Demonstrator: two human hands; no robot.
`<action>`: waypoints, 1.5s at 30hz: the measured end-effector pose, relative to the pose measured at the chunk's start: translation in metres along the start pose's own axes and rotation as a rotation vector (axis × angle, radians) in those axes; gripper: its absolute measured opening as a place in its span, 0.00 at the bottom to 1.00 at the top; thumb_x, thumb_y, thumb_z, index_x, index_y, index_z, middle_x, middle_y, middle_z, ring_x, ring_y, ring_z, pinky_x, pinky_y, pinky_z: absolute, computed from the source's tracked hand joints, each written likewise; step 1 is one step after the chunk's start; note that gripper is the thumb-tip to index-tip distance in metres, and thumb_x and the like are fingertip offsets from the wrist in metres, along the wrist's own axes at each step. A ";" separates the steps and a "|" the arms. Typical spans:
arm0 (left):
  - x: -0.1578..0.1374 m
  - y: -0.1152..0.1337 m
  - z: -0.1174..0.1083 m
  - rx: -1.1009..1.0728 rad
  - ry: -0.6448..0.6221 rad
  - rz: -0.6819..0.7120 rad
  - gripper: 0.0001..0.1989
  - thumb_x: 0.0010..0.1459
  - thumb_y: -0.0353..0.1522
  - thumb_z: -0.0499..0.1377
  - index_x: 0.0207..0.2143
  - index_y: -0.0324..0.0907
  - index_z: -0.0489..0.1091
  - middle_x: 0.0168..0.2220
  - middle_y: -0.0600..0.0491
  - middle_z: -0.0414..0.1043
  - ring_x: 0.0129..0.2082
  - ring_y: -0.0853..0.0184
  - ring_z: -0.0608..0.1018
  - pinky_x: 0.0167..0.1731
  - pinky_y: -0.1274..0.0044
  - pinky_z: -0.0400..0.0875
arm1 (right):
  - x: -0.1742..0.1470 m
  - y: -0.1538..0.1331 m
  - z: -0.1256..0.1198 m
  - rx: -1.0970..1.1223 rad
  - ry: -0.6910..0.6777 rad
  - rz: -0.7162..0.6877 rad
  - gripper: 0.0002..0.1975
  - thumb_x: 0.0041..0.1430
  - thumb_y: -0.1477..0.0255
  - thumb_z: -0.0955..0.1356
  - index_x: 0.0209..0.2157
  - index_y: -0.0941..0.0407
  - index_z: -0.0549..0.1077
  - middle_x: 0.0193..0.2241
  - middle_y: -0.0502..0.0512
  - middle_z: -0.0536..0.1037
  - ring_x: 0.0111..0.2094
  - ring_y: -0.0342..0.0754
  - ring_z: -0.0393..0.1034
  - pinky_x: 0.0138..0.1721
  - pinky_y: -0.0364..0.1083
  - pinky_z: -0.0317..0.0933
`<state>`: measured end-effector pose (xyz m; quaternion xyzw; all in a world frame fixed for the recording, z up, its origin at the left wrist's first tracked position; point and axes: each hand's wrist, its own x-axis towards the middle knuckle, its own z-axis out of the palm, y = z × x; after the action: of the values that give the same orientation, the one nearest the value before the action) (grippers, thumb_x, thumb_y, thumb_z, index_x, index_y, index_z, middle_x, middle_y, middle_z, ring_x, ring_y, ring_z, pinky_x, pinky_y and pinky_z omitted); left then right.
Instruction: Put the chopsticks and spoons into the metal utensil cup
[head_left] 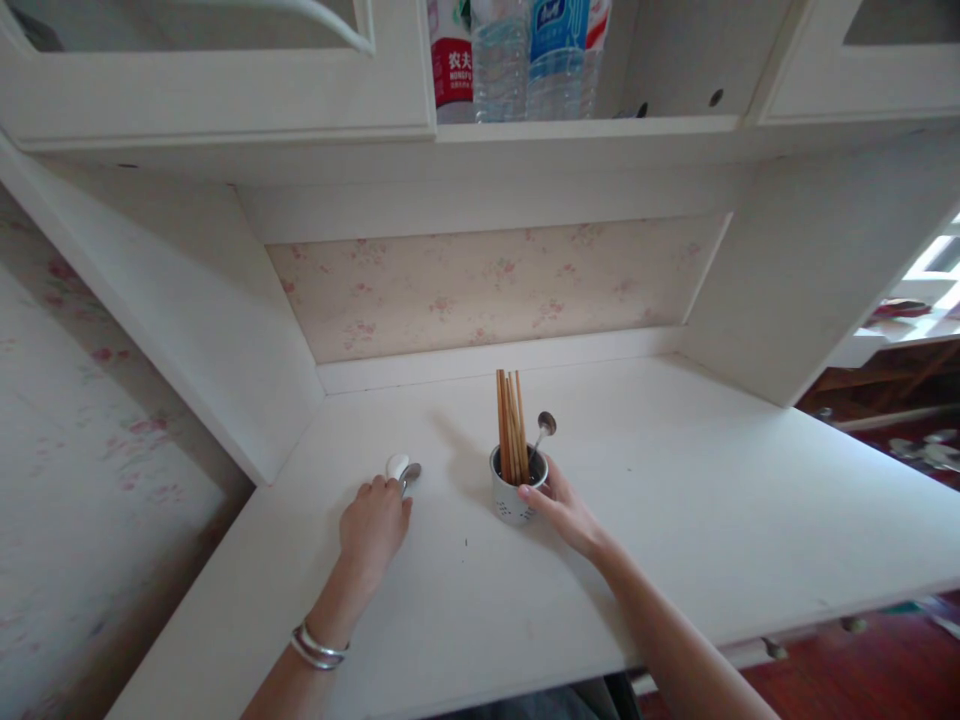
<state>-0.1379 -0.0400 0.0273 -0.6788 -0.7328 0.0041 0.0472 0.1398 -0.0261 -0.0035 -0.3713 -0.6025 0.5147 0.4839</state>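
Note:
My left hand (375,523) is closed over a metal spoon (409,476) and a white spoon (397,465) at the left of the white desktop. Only the bowls of these spoons show past my fingers; their handles are hidden. My right hand (562,505) grips the right side of a small white cup (512,505) with dark marks on it, thumb at the front near the rim. Several wooden chopsticks (511,430) stand upright in the cup. Beside them another metal spoon (547,425) leans to the right, bowl up.
The white desktop (675,470) runs back to a floral-papered panel (480,295). Side panels (202,310) enclose it, and a cabinet (225,100) hangs overhead. On its open shelf stand water bottles (501,70). A reddish floor (862,670) lies beyond the front edge.

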 end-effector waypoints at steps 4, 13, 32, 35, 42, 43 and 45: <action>0.005 0.005 0.008 0.001 -0.018 0.006 0.16 0.61 0.33 0.46 0.40 0.36 0.72 0.39 0.41 0.74 0.39 0.57 0.76 0.35 0.72 0.68 | 0.000 -0.001 0.001 -0.003 0.005 0.010 0.29 0.54 0.61 0.70 0.56 0.53 0.61 0.52 0.60 0.71 0.52 0.57 0.65 0.51 0.56 0.61; 0.021 0.025 -0.018 -0.247 -0.010 0.116 0.16 0.62 0.35 0.45 0.34 0.40 0.71 0.35 0.46 0.76 0.35 0.61 0.78 0.33 0.75 0.65 | 0.000 -0.001 0.000 -0.037 0.008 0.001 0.29 0.54 0.61 0.70 0.55 0.54 0.62 0.50 0.60 0.72 0.50 0.57 0.67 0.49 0.56 0.62; 0.033 0.093 -0.052 -1.041 0.263 0.275 0.16 0.58 0.42 0.53 0.35 0.42 0.74 0.32 0.52 0.78 0.32 0.67 0.79 0.35 0.78 0.69 | -0.001 -0.009 -0.002 -0.111 -0.001 -0.055 0.28 0.54 0.61 0.70 0.55 0.54 0.62 0.51 0.60 0.72 0.51 0.55 0.66 0.49 0.53 0.61; 0.030 0.095 -0.034 -0.972 0.229 0.305 0.15 0.59 0.41 0.52 0.34 0.42 0.75 0.34 0.52 0.78 0.33 0.67 0.77 0.36 0.78 0.68 | -0.001 -0.006 -0.002 -0.120 0.010 -0.054 0.28 0.54 0.61 0.70 0.55 0.54 0.62 0.50 0.59 0.72 0.51 0.55 0.66 0.49 0.53 0.61; 0.023 0.096 -0.016 -1.051 0.167 0.320 0.16 0.61 0.41 0.51 0.36 0.43 0.75 0.36 0.52 0.76 0.36 0.67 0.76 0.37 0.77 0.67 | 0.000 -0.003 -0.002 -0.124 0.019 -0.074 0.28 0.53 0.61 0.70 0.54 0.55 0.63 0.49 0.60 0.73 0.49 0.55 0.67 0.47 0.53 0.62; 0.022 0.095 -0.014 -1.099 0.143 0.322 0.16 0.60 0.42 0.51 0.37 0.43 0.75 0.37 0.51 0.75 0.37 0.67 0.75 0.37 0.77 0.67 | 0.000 -0.003 -0.002 -0.124 0.021 -0.072 0.28 0.54 0.61 0.70 0.54 0.55 0.63 0.49 0.60 0.73 0.49 0.55 0.67 0.47 0.53 0.62; 0.017 0.095 -0.010 -1.219 0.078 0.327 0.17 0.59 0.43 0.53 0.42 0.42 0.73 0.41 0.50 0.74 0.40 0.66 0.75 0.38 0.76 0.68 | 0.000 -0.002 -0.002 -0.126 0.024 -0.069 0.29 0.54 0.61 0.70 0.55 0.55 0.63 0.49 0.60 0.72 0.50 0.55 0.67 0.47 0.53 0.62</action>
<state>-0.0438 -0.0165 0.0316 -0.6864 -0.4882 -0.4317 -0.3228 0.1418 -0.0263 -0.0015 -0.3864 -0.6403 0.4542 0.4842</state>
